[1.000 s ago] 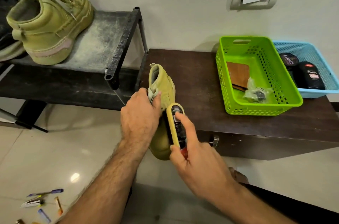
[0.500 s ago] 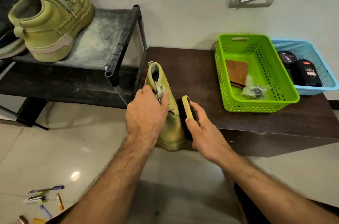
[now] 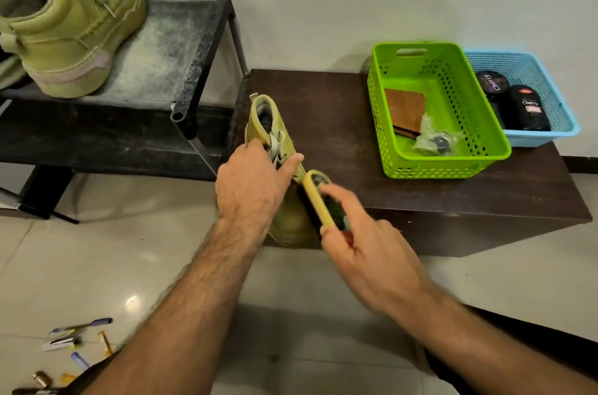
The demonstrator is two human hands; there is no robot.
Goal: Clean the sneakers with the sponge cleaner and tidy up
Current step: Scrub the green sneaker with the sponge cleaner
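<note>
An olive-green sneaker (image 3: pixel 293 223) stands at the left front corner of the dark wooden bench (image 3: pixel 420 200), toe towards me. My left hand (image 3: pixel 252 184) grips it from above around the laces and collar. My right hand (image 3: pixel 365 242) holds the yellow-edged sponge cleaner (image 3: pixel 318 200) against the sneaker's right side, index finger stretched along its back. The second olive sneaker (image 3: pixel 71 35) sits on the black metal shoe rack (image 3: pixel 181 48) at the upper left.
A green basket (image 3: pixel 485 148) on the bench holds a brown wallet-like item and a small plastic bag. Behind it a blue basket (image 3: pixel 556 129) holds dark polish containers. Pens and small items (image 3: pixel 74 339) lie scattered on the tiled floor at bottom left.
My right hand slides the sponge cleaner back towards the toe along the sneaker's right side, after pushing it towards the heel. My left hand keeps its grip on the sneaker.
</note>
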